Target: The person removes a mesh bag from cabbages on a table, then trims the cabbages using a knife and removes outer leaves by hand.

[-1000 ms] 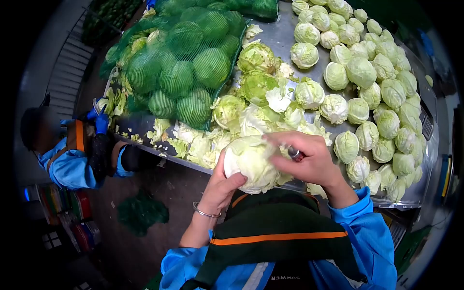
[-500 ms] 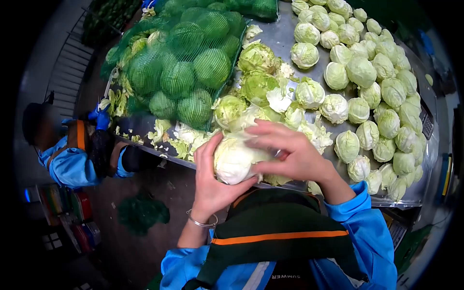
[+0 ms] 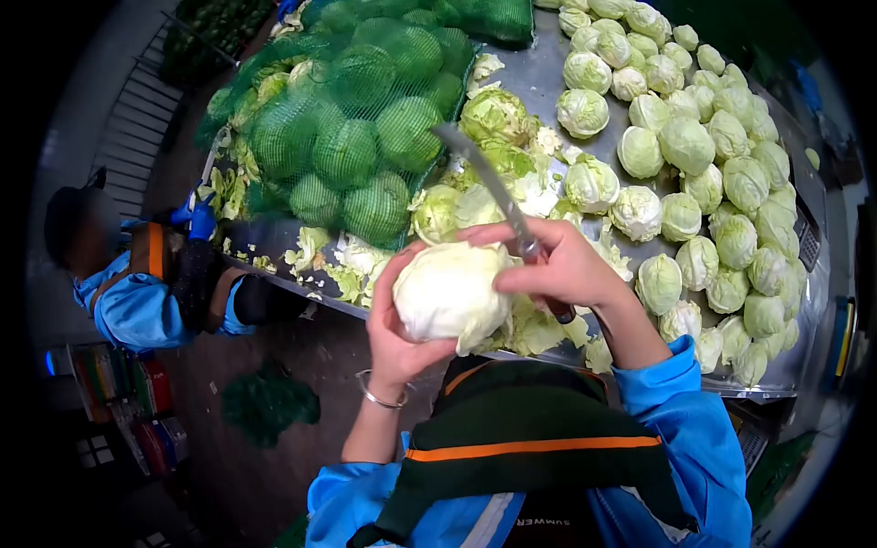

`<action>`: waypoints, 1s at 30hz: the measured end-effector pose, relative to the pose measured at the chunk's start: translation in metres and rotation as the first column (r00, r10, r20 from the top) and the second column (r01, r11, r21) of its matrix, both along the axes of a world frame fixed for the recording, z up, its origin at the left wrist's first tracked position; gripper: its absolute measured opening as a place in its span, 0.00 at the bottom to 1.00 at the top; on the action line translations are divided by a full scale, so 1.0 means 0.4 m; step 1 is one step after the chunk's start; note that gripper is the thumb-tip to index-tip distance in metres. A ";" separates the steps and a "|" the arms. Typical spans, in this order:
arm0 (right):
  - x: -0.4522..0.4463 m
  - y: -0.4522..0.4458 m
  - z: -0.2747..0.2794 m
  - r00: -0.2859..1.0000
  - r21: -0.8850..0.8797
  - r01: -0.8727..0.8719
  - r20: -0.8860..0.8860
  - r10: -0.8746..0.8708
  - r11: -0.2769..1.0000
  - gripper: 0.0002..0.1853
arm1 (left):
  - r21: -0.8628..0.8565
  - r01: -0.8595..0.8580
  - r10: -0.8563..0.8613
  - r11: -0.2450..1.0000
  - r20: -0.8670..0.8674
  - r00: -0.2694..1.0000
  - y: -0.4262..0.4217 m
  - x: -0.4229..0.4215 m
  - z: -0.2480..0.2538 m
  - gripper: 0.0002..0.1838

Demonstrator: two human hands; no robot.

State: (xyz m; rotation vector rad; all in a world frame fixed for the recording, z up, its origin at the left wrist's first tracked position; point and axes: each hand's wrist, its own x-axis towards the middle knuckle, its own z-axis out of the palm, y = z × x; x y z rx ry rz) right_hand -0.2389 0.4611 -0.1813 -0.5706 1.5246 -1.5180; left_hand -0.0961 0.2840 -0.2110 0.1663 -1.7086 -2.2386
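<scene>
A pale, peeled cabbage rests in my left hand, whose fingers and thumb wrap round its left side and underside. My right hand is closed round the handle of a knife, with the blade pointing up and to the left above loose leaves. The right thumb and fingers are against the cabbage's right side. Torn outer leaves lie on the metal table just behind and beside the cabbage.
Green net bags of cabbages lie at the table's back left. Many trimmed cabbages cover its right side. Another person in blue gloves stands at the left edge. A green net lies on the floor.
The knife blade has swung into view, pointing away from me. The cabbage looks whiter and smoother, turned in my left hand. More leaves lie by the table's front edge.
</scene>
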 end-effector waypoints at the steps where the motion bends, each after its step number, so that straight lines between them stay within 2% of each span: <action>1: 0.002 -0.003 0.012 0.999 0.017 0.046 0.020 -0.046 0.999 0.24 | 0.040 0.015 -0.015 0.999 0.005 1.000 0.005 -0.003 -0.008 0.51; 2: 0.007 -0.007 0.023 0.995 0.033 0.090 0.042 -0.091 0.995 0.20 | 0.078 0.028 -0.029 0.997 0.011 1.000 0.007 -0.004 -0.014 0.51; 4: 0.025 -0.016 -0.001 0.950 0.065 0.307 0.033 -0.309 0.950 0.18 | 0.386 0.002 -0.045 0.922 0.101 0.994 0.038 -0.003 -0.024 0.48; 5: 0.038 -0.016 -0.012 0.910 0.082 0.411 0.029 -0.415 0.908 0.18 | 0.528 -0.021 -0.065 0.849 0.144 0.987 0.051 -0.001 -0.030 0.47; 8: 0.062 0.013 -0.023 0.880 0.108 0.463 0.059 -0.471 0.880 0.19 | 0.835 -0.082 -0.079 0.544 0.149 0.986 0.062 -0.009 -0.050 0.43; 9: 0.077 0.003 -0.019 0.872 0.019 0.465 -0.183 -0.455 0.885 0.19 | 0.835 -0.058 -0.100 0.547 0.134 0.986 0.056 -0.010 -0.057 0.39; 10: 0.101 -0.019 -0.010 0.802 -0.068 0.447 -0.412 -0.434 0.892 0.20 | 0.823 -0.068 -0.105 0.564 0.154 0.983 0.057 -0.007 -0.055 0.39; 11: 0.124 -0.041 0.000 0.674 -0.148 0.413 -0.613 -0.411 0.899 0.21 | 0.810 -0.076 -0.114 0.582 0.174 0.978 0.061 -0.003 -0.053 0.39; 13: 0.116 -0.041 -0.011 0.591 -0.206 0.356 -0.706 -0.391 0.911 0.19 | 0.804 -0.072 -0.126 0.590 0.180 0.976 0.076 -0.007 -0.040 0.39; 14: 0.112 -0.041 -0.017 0.542 -0.234 0.327 -0.747 -0.385 0.915 0.19 | 0.834 -0.064 -0.161 0.547 0.180 0.970 0.074 -0.002 -0.039 0.40; 16: 0.099 -0.018 -0.013 0.845 -0.198 0.326 -0.378 -0.378 0.925 0.16 | 0.847 -0.053 -0.166 0.529 0.165 0.972 0.069 0.002 -0.023 0.37; 17: 0.083 -0.004 -0.003 0.818 -0.147 0.406 -0.381 -0.431 0.902 0.12 | 0.867 -0.066 -0.173 0.494 0.172 0.970 0.062 0.010 -0.031 0.38; 18: 0.067 0.001 0.000 0.841 -0.070 0.477 -0.252 -0.478 0.876 0.12 | 0.879 -0.058 -0.194 0.473 0.168 0.967 0.061 0.017 -0.036 0.39; 20: 0.016 0.009 0.007 0.837 0.166 0.537 -0.223 -0.499 0.827 0.16 | 0.902 -0.034 -0.238 0.431 0.150 0.959 0.063 0.027 -0.041 0.40; 21: 0.010 0.009 0.001 0.818 0.121 0.554 -0.266 -0.510 0.824 0.19 | 0.928 -0.055 -0.248 0.369 0.155 0.956 0.066 0.026 -0.036 0.41; 23: -0.005 0.000 -0.025 0.770 0.025 0.575 -0.354 -0.531 0.818 0.25 | 0.964 0.012 -0.251 0.264 0.056 0.966 0.066 0.024 -0.042 0.40; 25: 0.002 -0.013 -0.058 0.684 -0.237 0.373 -0.583 -0.438 0.897 0.32 | 0.987 0.084 -0.288 0.139 -0.041 0.957 0.066 0.026 -0.044 0.40; 26: 0.011 -0.014 -0.067 0.792 -0.257 0.309 -0.463 -0.398 0.915 0.34 | 0.990 0.126 -0.326 0.067 -0.098 0.940 0.062 0.019 -0.041 0.40; 28: 0.030 -0.021 -0.069 0.942 -0.297 0.219 -0.186 -0.281 0.930 0.38 | 0.976 0.143 -0.451 0.166 -0.054 0.891 0.048 0.009 -0.019 0.42; 29: 0.024 -0.013 -0.077 0.978 -0.258 0.204 0.096 -0.184 0.945 0.37 | 0.933 0.137 -0.520 0.333 0.061 0.852 0.039 0.004 0.009 0.43; 30: 0.017 -0.008 -0.084 0.925 -0.225 0.175 0.371 -0.081 0.958 0.37 | 0.860 0.148 -0.563 0.488 0.181 0.806 0.038 -0.002 0.038 0.44</action>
